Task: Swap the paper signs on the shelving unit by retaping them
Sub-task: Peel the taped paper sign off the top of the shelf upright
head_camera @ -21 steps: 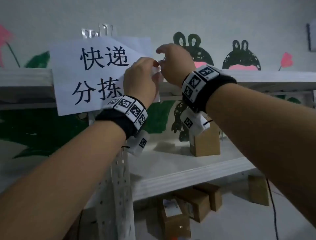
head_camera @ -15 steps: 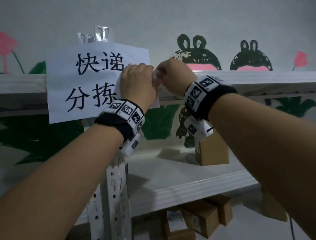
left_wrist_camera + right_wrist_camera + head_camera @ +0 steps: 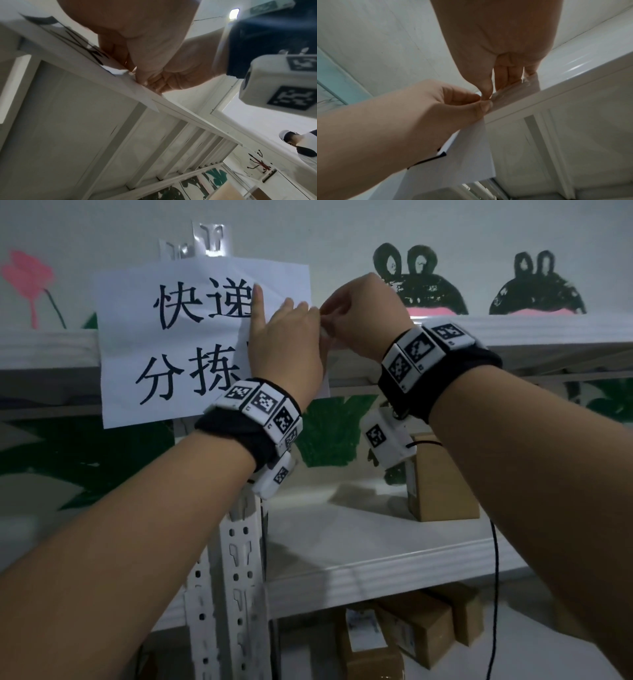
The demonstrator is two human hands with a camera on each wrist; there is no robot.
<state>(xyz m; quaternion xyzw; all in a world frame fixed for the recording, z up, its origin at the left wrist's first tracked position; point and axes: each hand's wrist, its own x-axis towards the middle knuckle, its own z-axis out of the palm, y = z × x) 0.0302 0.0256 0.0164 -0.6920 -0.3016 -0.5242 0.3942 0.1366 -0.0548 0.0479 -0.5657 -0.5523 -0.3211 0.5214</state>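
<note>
A white paper sign (image 3: 178, 344) with black characters hangs against the top shelf beam (image 3: 548, 333). My left hand (image 3: 287, 344) lies on the sign's right part, its index finger pointing straight up the sheet. In the right wrist view its thumb and a curled finger (image 3: 481, 105) hold the paper sign (image 3: 471, 155) by its right edge at the beam. My right hand (image 3: 363, 313) is just to the right, touching the left. Its thumb and fingers (image 3: 501, 81) pinch a clear tape strip (image 3: 515, 88) lying across the beam's top. The sign's right margin is hidden by my hands.
Spare tape strips (image 3: 205, 237) stick to the top of the perforated white upright (image 3: 236, 577). A cardboard box (image 3: 442, 484) stands on the middle shelf, more boxes (image 3: 421, 628) below. A black cable (image 3: 495, 577) hangs under my right wrist. Another person (image 3: 300, 146) stands far right.
My right hand came down from above the beam to the sign's right edge. My left index finger has straightened up onto the sheet. Both hands stay together there.
</note>
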